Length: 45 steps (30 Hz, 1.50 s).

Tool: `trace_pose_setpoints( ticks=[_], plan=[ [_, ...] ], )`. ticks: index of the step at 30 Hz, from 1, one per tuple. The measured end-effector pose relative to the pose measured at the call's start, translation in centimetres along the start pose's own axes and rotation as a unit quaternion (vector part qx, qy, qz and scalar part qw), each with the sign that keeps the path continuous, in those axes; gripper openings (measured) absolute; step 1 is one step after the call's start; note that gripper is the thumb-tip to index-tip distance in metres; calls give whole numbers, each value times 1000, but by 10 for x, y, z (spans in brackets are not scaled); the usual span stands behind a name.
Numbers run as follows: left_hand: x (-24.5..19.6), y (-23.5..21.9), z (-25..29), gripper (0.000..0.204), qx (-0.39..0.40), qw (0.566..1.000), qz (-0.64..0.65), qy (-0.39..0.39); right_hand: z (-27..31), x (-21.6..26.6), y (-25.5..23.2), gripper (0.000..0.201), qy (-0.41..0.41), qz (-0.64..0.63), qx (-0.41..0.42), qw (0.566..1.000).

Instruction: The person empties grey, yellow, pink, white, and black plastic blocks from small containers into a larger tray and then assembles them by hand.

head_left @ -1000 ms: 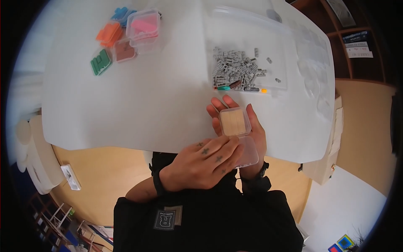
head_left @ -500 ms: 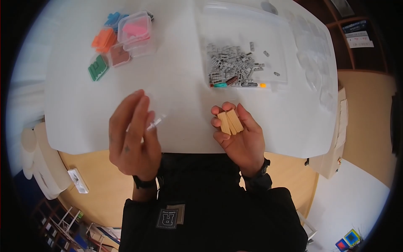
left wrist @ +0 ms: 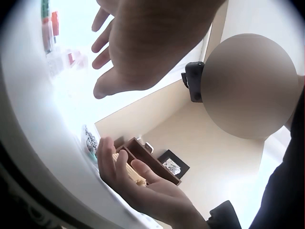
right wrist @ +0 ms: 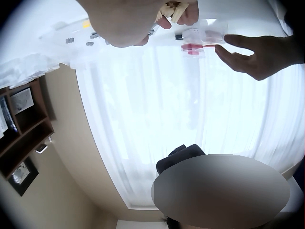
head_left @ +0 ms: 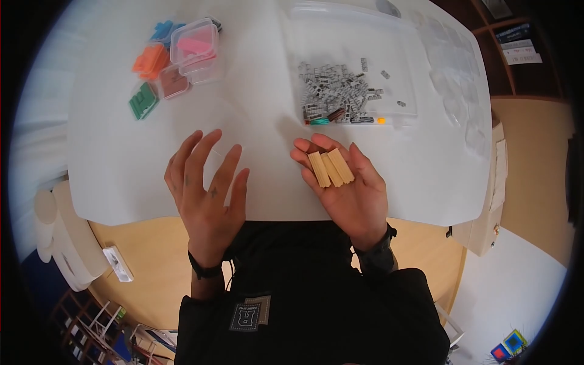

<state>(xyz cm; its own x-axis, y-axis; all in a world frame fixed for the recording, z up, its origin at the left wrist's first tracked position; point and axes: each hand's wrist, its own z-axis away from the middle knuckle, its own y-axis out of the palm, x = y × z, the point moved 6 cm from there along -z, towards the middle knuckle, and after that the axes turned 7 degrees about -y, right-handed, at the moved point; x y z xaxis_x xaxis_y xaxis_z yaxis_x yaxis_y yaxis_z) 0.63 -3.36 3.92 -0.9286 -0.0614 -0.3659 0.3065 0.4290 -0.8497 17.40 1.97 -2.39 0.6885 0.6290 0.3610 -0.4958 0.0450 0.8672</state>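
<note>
Several light wooden pieces point(head_left: 339, 165) lie side by side in the cupped, palm-up right hand point(head_left: 359, 201), whose fingers curve round them while the thumb points away. The left wrist view shows the same wooden pieces point(left wrist: 128, 171) between the fingers and thumb of the right hand point(left wrist: 159, 195). Over the table's left half, the left hand point(head_left: 210, 188) has its fingers spread and holds nothing. Faint clear edges show by its fingertips; what they belong to cannot be told. In the right wrist view the left hand point(right wrist: 259, 57) is apart from the wooden pieces point(right wrist: 180, 11).
A clear tray point(head_left: 398, 36) with a heap of small grey pieces point(head_left: 334, 91) lies beyond the right hand. At the back left are an orange piece point(head_left: 151, 59), a green one point(head_left: 143, 102) and a clear box with pink contents point(head_left: 198, 42). Clear packaging point(head_left: 453, 73) lies far right.
The clear box seen in the right hand a second ago is out of it, leaving the wooden pieces on the hand. The left hand moved left and spread its fingers; the right hand has loosened.
</note>
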Motion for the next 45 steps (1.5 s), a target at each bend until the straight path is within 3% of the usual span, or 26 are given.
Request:
trace_pose_setpoints(
  ticks=[2,4,9,13,18,25,27,28,30,32,33,35,37,39,41,45],
  plan=[
    [-4,-1,3,36,-11,1000,15,5,0,-1,0,46,-1,6,-18,1000],
    [-22,3,7,37,20,990,127,62,-2,-5,2,46,5,14,-11,1000],
    [-62,32,-4,42,139,965,140,173,-6,-14,9,50,50,44,42,997],
    [-52,45,-5,43,150,955,170,190,-7,-12,7,55,49,58,55,996],
    [-38,51,-4,33,93,954,248,138,-9,-11,4,58,41,48,45,997],
    [-27,51,-14,30,130,923,362,-4,-5,-4,0,46,1,82,76,994],
    [-15,57,-14,24,117,872,463,-106,-4,-4,-1,45,6,77,77,994],
    [-18,56,-14,24,117,872,463,-106,-5,-2,-1,42,-23,132,72,988],
    [-17,59,-11,19,104,750,619,-210,-3,1,1,40,-49,187,66,979],
    [-15,59,-9,19,141,746,614,-217,0,14,2,37,-126,353,32,926],
    [-16,61,-6,19,180,739,609,-223,1,14,4,37,-123,354,34,927],
    [-16,62,-2,17,190,749,598,-213,6,20,6,34,-165,433,28,886],
    [-16,64,1,15,205,756,588,-201,8,19,11,32,-194,444,7,874],
    [-15,70,5,11,256,797,515,-184,9,17,8,31,-223,456,-13,862],
    [-19,69,4,11,242,798,521,-182,14,12,6,30,-307,507,37,805],
    [-19,65,2,17,229,816,501,-176,13,7,0,28,-332,506,40,795]
  ],
)
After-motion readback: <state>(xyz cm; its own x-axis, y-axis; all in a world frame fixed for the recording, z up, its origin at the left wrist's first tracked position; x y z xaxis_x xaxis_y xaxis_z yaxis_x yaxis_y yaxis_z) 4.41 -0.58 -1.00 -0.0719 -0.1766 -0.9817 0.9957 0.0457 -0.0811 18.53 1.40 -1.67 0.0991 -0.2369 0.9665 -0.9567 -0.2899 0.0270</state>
